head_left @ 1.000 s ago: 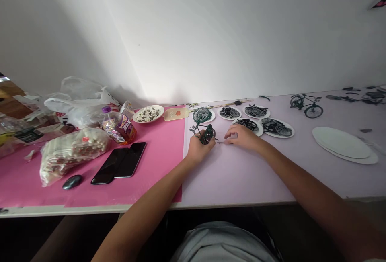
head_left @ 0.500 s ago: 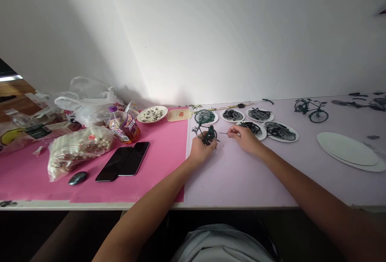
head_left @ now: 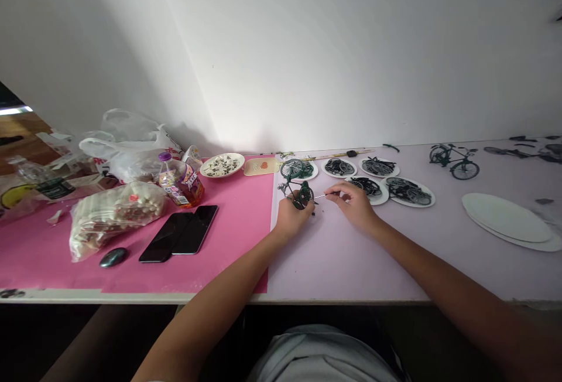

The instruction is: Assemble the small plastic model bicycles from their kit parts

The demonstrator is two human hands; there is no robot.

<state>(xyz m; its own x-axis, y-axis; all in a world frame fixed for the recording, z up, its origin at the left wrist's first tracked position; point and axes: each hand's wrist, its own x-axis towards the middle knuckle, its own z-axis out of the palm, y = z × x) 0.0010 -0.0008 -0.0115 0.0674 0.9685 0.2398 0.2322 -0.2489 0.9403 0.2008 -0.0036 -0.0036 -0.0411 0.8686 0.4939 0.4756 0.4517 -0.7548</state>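
Observation:
A dark green toy bicycle (head_left: 306,193) is gripped in my left hand (head_left: 291,218), the fingers closed around its near wheel. The other wheel (head_left: 293,169) points away, toward the wall. My right hand (head_left: 355,204) pinches a small screwdriver (head_left: 332,194) with a dark handle. Its thin metal shaft points left and its tip is close to the near wheel; whether they touch I cannot tell. Right behind my hands stand white plates of dark bicycle parts, such as the plate of wheels (head_left: 430,201) and the plate of thin black pieces (head_left: 397,172).
An assembled toy bicycle (head_left: 454,161) stands at the back right, near stacked white plates (head_left: 504,218). On the pink sheet to the left are two phones (head_left: 195,229), a mouse (head_left: 113,257), a drink bottle (head_left: 182,181), a filled plastic bag (head_left: 116,215) and a plate of small pieces (head_left: 222,166).
The screwdriver's shaft has come into clearer view, angled at the near wheel. My right hand has shifted slightly. My left hand keeps its hold on the toy bicycle.

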